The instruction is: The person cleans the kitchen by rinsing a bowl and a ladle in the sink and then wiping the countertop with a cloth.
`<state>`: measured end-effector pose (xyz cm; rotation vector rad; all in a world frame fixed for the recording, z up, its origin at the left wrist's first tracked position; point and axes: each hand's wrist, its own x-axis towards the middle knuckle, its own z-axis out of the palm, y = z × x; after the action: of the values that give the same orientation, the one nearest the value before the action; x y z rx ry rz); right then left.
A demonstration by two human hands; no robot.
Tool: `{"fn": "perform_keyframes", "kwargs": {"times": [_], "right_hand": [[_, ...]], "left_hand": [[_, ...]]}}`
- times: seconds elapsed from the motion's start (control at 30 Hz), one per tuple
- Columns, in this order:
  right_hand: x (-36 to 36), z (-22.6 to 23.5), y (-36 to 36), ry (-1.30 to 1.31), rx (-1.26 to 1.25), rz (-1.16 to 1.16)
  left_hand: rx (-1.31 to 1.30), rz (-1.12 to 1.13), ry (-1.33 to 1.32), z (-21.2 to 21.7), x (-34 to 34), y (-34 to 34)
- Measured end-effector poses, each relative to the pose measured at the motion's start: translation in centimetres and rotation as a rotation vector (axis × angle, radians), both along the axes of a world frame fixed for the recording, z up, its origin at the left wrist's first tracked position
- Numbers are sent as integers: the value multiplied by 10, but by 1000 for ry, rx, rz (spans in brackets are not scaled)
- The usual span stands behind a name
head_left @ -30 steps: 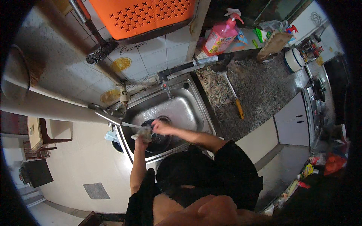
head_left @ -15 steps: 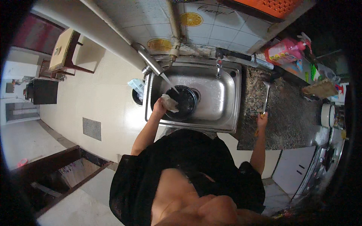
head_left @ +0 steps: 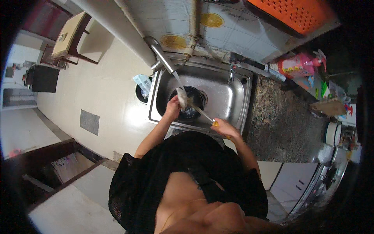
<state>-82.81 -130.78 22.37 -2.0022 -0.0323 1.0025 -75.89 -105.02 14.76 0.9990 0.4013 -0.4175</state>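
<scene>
My left hand (head_left: 173, 108) is closed round a wet whitish cloth (head_left: 182, 98) over the left part of the steel sink (head_left: 225, 93). In my right hand (head_left: 226, 128) is what looks like a metal spatula (head_left: 202, 114) with a yellow handle. Its shaft slants over the sink, and its far end meets the cloth; the cloth and blur partly hide that end. Beneath both hands a round black pan (head_left: 198, 96) sits in the basin. Water runs from the silver tap (head_left: 165, 61) onto the cloth and into the pan.
A speckled stone counter (head_left: 282, 121) extends to the right of the sink. Behind it stands a pink bottle (head_left: 299, 65); a white pot (head_left: 332, 133) is at the far right. A small bin (head_left: 141, 93) with a bag touches the sink's left side. A second tap (head_left: 232, 72) stands at the back.
My right hand has brought the spatula left from above the counter to over the sink, against the cloth. My left hand has lifted the cloth slightly under the running water.
</scene>
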Motion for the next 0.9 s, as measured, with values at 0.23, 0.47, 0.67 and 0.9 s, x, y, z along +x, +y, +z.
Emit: {"fn": "perform_keyframes", "kwargs": {"times": [0.23,0.47,0.67,0.9], "right_hand": [[38,34,47,-91,-118,212],[35,46,40,6,-180,224],[29,40,29,17,-174,392],[24,66,24,237,7,132]], "left_hand": [[1540,-198,-265,-14,1,-36],[851,-97,-16,-56,16,-45],[-24,-21,283,-151,20,-34],[-727,72,504,-157,11,-15]]}}
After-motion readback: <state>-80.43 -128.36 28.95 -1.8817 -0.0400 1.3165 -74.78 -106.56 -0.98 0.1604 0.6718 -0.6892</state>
